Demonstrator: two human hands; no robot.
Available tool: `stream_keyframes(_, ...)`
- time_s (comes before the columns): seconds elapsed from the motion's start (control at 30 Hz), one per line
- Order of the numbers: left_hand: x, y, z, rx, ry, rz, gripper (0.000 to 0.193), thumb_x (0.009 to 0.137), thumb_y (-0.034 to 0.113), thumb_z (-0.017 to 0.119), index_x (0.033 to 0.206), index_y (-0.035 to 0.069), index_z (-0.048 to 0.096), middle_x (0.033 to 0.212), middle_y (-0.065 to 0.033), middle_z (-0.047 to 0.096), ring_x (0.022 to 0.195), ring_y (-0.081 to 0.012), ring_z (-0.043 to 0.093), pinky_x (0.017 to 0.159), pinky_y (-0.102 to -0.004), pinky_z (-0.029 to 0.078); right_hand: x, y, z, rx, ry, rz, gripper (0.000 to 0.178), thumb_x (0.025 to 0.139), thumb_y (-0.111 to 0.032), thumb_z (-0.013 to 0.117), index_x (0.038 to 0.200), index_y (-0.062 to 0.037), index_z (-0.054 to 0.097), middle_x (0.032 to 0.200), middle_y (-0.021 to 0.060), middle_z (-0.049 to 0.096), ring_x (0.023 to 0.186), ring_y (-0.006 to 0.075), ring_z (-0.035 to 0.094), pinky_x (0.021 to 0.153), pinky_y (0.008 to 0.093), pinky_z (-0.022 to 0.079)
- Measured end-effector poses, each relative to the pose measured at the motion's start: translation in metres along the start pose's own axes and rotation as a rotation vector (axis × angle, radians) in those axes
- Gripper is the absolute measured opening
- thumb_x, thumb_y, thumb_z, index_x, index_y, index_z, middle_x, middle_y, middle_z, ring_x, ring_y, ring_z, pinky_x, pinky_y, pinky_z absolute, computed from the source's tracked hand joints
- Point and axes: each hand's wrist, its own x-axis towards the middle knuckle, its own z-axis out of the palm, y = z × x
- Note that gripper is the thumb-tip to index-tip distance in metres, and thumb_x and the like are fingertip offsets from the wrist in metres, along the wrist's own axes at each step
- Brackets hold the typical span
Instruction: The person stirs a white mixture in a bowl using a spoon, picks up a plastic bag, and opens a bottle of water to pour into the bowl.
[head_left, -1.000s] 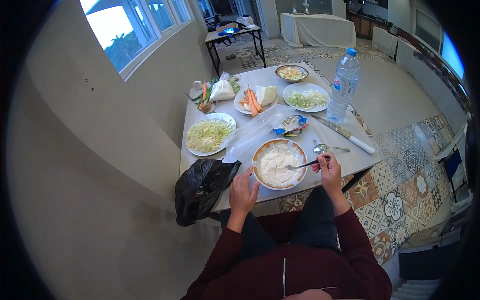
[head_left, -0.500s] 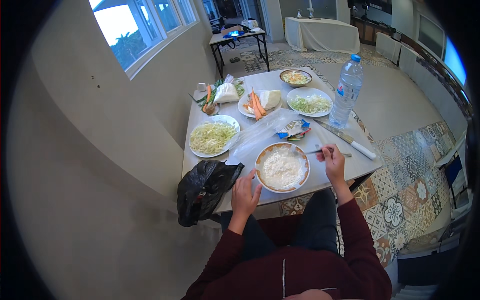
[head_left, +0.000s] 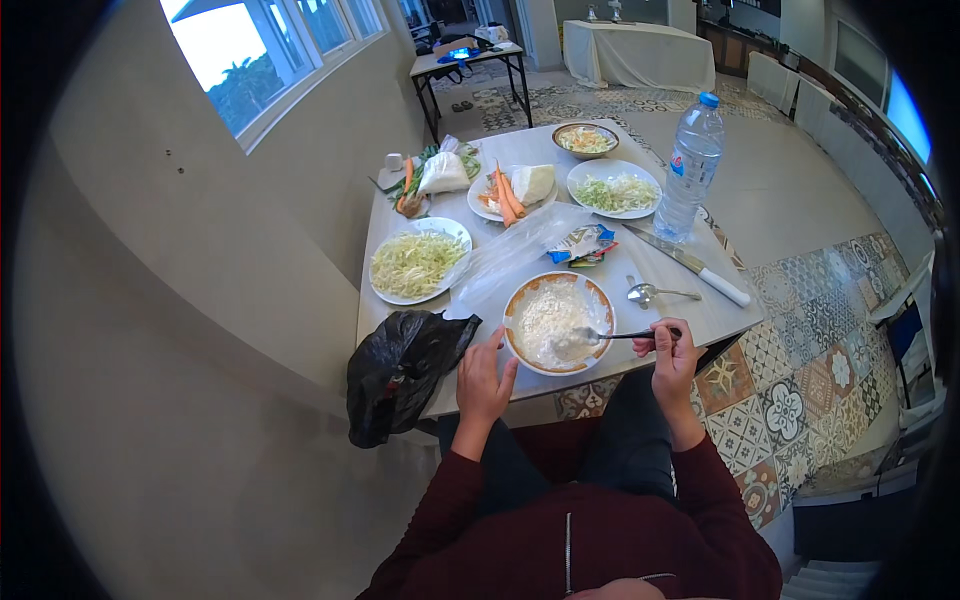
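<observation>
A white bowl (head_left: 514,346) with an orange-brown patterned rim stands near the table's front edge. It holds a white, lumpy, floury mixture (head_left: 553,315). My right hand (head_left: 671,358) is closed round the handle of a dark-handled utensil (head_left: 632,336). The utensil's head rests in the right side of the mixture, coated and partly hidden, so I cannot tell whether it is a fork or a spoon. At the bowl's left rim, my left hand (head_left: 484,385) has its fingers stretched out and steadies the bowl, holding nothing.
A metal spoon (head_left: 660,293) lies right of the bowl, near a white-handled knife (head_left: 700,273) and a tall water bottle (head_left: 690,170). Behind are packets (head_left: 582,244), clear plastic (head_left: 520,255) and plates of carrots (head_left: 507,200) and shredded cabbage (head_left: 420,262). A black bag (head_left: 400,375) hangs at left.
My right hand has moved down slightly, bringing the utensil's head from the bowl's upper right to the lower right of the mixture. The metal spoon now shows fully. My left hand stays at the rim.
</observation>
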Motion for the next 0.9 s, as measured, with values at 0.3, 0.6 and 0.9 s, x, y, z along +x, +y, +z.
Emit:
stream_keyframes(0.3, -0.001, 0.001, 0.0, -0.012, 0.001, -0.005, 0.05, 0.093, 0.032, 0.057, 0.137, 0.008, 0.051, 0.105, -0.0101, 0.064, 0.102, -0.0284, 0.057, 0.091, -0.0401, 0.043, 0.014, 0.043, 0.005, -0.095, -0.078, 0.026, 0.016, 0.1, -0.012, 0.052, 0.101, 0.003, 0.056, 0.078, 0.0112, 0.069, 0.068, 0.0137, 0.067, 0.064, 0.0252, 0.053)
stream_keyframes(0.6, -0.001, 0.002, 0.0, -0.03, -0.002, -0.017, 0.05, 0.094, 0.032, 0.056, 0.137, 0.009, 0.051, 0.104, -0.0097, 0.064, 0.102, -0.0279, 0.057, 0.091, -0.0396, 0.043, 0.019, 0.013, -0.001, -0.01, -0.013, -0.084, 0.017, 0.101, -0.014, 0.051, 0.104, 0.0022, 0.053, 0.078, 0.0127, 0.068, 0.071, 0.0149, 0.066, 0.068, 0.0263, 0.053)
stream_keyframes(0.9, 0.0, 0.002, -0.001, -0.015, -0.01, -0.018, 0.05, 0.094, 0.034, 0.056, 0.137, 0.009, 0.051, 0.104, -0.0096, 0.064, 0.103, -0.0281, 0.057, 0.091, -0.0402, 0.042, 0.004, 0.038, -0.005, -0.045, -0.092, 0.073, 0.017, 0.101, -0.014, 0.052, 0.1, 0.0021, 0.055, 0.076, 0.0121, 0.068, 0.068, 0.0138, 0.066, 0.064, 0.0257, 0.053)
